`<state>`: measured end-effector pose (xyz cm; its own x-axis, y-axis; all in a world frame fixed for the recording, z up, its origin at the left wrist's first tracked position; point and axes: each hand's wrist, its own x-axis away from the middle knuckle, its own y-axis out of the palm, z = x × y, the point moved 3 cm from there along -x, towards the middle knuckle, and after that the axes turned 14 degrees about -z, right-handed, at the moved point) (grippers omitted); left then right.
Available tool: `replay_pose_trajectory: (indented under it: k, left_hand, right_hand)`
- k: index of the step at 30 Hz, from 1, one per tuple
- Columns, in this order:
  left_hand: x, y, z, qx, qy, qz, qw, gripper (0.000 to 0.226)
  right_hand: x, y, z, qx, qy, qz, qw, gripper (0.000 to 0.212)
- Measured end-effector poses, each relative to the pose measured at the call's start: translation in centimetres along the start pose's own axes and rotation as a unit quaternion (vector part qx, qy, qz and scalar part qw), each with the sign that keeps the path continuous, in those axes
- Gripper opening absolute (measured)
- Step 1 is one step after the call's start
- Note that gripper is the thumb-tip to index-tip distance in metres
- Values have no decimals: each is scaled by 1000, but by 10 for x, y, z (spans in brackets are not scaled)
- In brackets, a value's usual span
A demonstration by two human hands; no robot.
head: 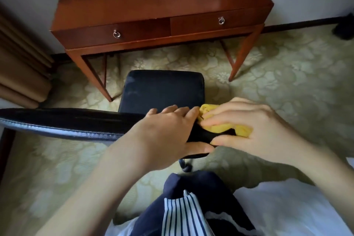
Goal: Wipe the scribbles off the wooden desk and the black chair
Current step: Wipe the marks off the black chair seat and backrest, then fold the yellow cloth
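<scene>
At the right end of the backrest [67, 122] of the black chair [162, 90], grips the top edge with the left hand [164, 134], clamps the yellow cloth [241, 130] over it with the right hand [252, 126] just beside, with long axis running leftward and wooden desk [153, 0] well beyond.

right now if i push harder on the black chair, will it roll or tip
Probably rolls: what looks like a caster shows under the black chair, though carpet may slow it. The left hand gripping the backrest likely steadies it.

Dim room, soft blur, bowed edges
</scene>
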<state>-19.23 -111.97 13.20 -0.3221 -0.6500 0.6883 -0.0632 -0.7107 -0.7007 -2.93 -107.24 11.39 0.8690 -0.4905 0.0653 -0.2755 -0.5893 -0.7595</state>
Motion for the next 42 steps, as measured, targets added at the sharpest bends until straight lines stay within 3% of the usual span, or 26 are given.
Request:
replay_pose_trajectory:
  k: [8,12,21,23,26,29,32,35,38,42]
  left_hand:
    - [-12,-7,8,57,-13,-33,998,77]
    - [-33,-11,8,119,-43,-33,991,75]
    - [-70,-66,58,299,-121,19,946,85]
    - [-87,-98,76,321,-109,51,940,87]
    - [-129,-144,95,307,-94,124,939,72]
    - [-174,-195,118,278,-27,183,943,59]
    - [-216,-245,145,265,56,233,934,38]
    - [-253,-298,171,265,134,312,902,6]
    - [-301,-350,200,298,190,328,876,14]
    - [-363,-404,242,362,253,303,845,24]
  right_hand:
    - [-12,-18,30,-78,-21,-103,991,29]
    - [-7,-40,50,-201,-49,-128,970,25]
    - [4,-96,128,-214,-77,-135,964,24]
    - [7,-115,145,-240,-76,-119,961,25]
    - [16,-151,170,-283,-69,-63,955,29]
    - [29,-195,204,-285,-48,17,957,29]
    - [53,-242,243,-276,4,134,952,19]
    - [87,-293,278,-262,37,218,939,13]
    - [123,-345,316,-213,77,249,942,18]
    - [156,-400,360,-153,144,226,951,22]
